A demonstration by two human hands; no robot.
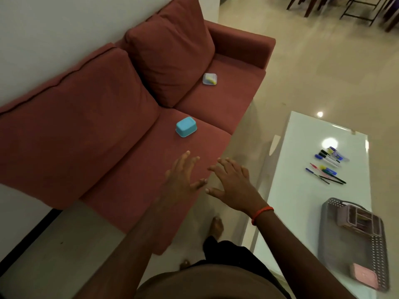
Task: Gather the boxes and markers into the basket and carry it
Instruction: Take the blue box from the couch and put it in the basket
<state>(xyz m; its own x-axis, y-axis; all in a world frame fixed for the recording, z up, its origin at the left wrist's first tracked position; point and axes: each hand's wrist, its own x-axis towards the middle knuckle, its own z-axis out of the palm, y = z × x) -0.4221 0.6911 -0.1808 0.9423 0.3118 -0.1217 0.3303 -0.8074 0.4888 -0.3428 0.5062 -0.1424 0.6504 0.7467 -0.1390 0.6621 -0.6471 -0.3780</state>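
Note:
A small blue box lies on the near seat of a red sofa. A clear box with a yellow inside rests on the far seat. My left hand and my right hand hover side by side over the sofa's front edge, fingers spread, holding nothing, a short way below the blue box. On the white table to the right lie several markers and pens. Nearer me stands a grey perforated basket with a pinkish divided box and a pink flat box in it.
The red sofa stands against a white wall, with two back cushions. The white glossy table sits to its right, a narrow strip of tiled floor between them. My bare feet stand in that strip. Dark chair legs show far back.

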